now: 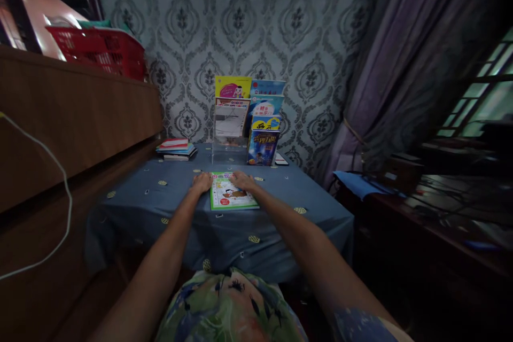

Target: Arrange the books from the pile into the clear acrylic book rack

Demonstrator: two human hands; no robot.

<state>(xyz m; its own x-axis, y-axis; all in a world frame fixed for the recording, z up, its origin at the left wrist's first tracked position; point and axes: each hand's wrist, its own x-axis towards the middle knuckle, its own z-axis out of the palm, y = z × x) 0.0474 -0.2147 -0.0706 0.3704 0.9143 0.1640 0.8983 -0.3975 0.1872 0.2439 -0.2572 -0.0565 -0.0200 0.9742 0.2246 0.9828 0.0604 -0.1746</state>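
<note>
A children's book with a green border and a cartoon picture on its cover lies flat on the blue-grey tablecloth. My left hand rests at the book's upper left edge, its fingers spread. Across the upper part of the cover lies my right hand, fingers stretched out and hiding some of the title. Neither hand lifts the book. Behind it stands a clear display rack with several upright books, among them a dark blue book at the lower right.
A small stack of books lies at the table's back left. On the wooden cabinet sits a red basket. A white cable hangs at left. To the right are a purple curtain and a cluttered dark desk.
</note>
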